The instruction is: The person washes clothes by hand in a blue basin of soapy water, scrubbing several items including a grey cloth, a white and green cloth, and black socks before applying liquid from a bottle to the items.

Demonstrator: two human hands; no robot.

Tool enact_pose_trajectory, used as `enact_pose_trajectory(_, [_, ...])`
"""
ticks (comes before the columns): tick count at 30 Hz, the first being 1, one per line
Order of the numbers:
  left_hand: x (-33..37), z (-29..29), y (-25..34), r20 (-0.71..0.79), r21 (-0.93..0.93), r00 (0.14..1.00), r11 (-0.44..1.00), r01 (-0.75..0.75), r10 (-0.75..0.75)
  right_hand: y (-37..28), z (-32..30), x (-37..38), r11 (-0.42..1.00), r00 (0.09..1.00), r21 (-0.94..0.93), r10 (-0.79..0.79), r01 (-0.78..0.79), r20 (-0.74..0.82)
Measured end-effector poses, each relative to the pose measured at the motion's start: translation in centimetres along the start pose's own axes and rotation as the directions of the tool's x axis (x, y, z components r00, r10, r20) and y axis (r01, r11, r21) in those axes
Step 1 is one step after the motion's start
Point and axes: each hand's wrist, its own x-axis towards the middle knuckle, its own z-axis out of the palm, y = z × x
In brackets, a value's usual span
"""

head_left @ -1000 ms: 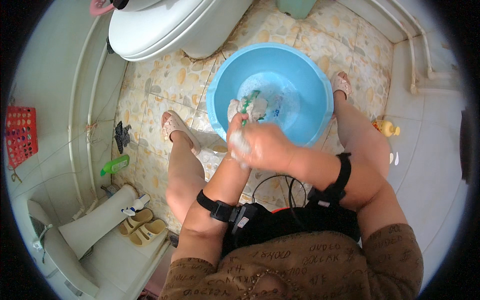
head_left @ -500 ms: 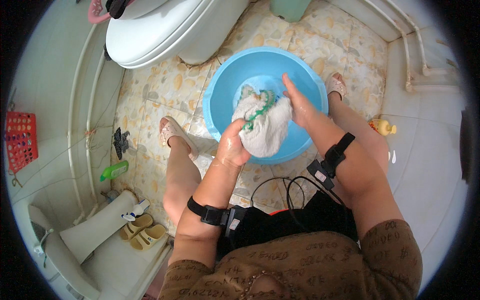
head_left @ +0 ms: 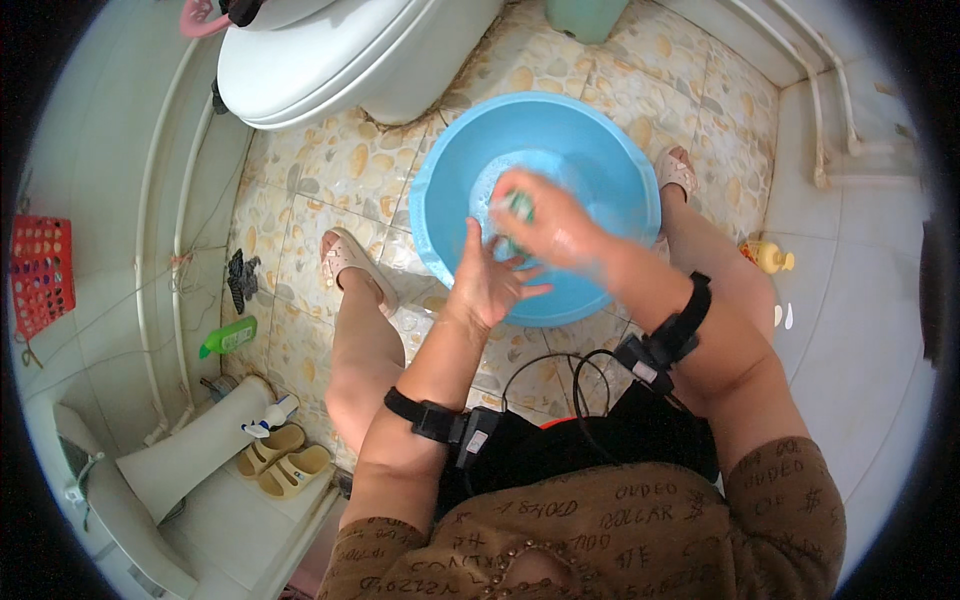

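A light-blue plastic basin (head_left: 440,230) stands on the floor between my feet, with some whitish suds (head_left: 535,160) in its bottom. Over it, my right hand (head_left: 548,222) is blurred by motion, its fingers curled round a bunched white knit cloth with green edging (head_left: 520,206). Most of that cloth is hidden by the hand; only green and white bits show. My left hand (head_left: 487,282) is just below and to the left, wet, palm up, thumb raised and fingers spread. Its fingertips come close to the right hand; whether they touch the cloth I cannot tell.
A white toilet (head_left: 320,70) stands at the far left, a pale green bin (head_left: 585,18) at the far end. A green bottle (head_left: 230,338) and tan slippers (head_left: 285,462) lie at left. A yellow pump bottle (head_left: 768,256) is right of my leg. Black cables (head_left: 570,370) hang near my lap.
The white cloth, spread over my left hand before, is now bunched in my right hand. That hand has swung left and closed; my left hand has let go and opened.
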Motion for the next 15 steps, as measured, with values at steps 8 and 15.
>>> enact_pose_trajectory(8, [0.6,-1.2,0.9,-0.245,0.136,0.969,0.990,0.023,0.011,-5.0,1.1,-2.6,0.998,0.966,-0.046,-0.039,0.053,0.257])
enact_pose_trajectory(15, [0.3,1.5,-1.3,-0.320,0.043,0.914,0.967,-0.250,0.250,1.9,-0.3,0.8,0.951,0.959,-0.167,0.232,-0.259,-0.164])
